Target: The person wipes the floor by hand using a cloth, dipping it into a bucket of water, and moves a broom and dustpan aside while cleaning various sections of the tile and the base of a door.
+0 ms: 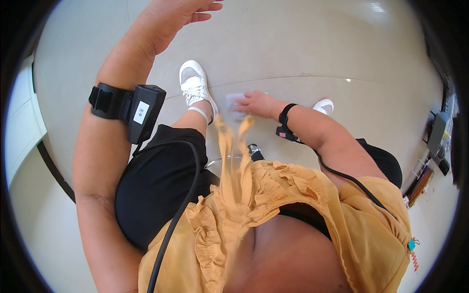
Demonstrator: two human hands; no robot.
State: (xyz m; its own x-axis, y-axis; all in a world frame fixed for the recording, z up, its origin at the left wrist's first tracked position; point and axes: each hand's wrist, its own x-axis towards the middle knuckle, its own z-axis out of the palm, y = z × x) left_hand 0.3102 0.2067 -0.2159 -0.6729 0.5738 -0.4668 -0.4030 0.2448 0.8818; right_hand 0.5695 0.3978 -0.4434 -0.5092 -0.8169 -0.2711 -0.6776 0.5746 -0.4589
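Observation:
My right hand (256,104) is low over the tiled floor (278,44), between my two feet. Its fingers are on a white cloth or tissue (231,100), blurred and partly hidden under them. Up at the top edge of the view is my left hand (199,10), partly cut off by the frame. The fingers that show are apart, with nothing seen between them. A black band with a box-shaped device (146,113) is strapped round my left forearm. On the right wrist sits a smaller black strapped device (285,128).
White shoes (193,78) are on my feet. Below my torso, part of a metal chair or stool base (227,157) shows. A white panelled cabinet (25,117) stands at far left. Several items, including a grey box-like object (438,132), line the right side. Black cables (192,175) run along both arms.

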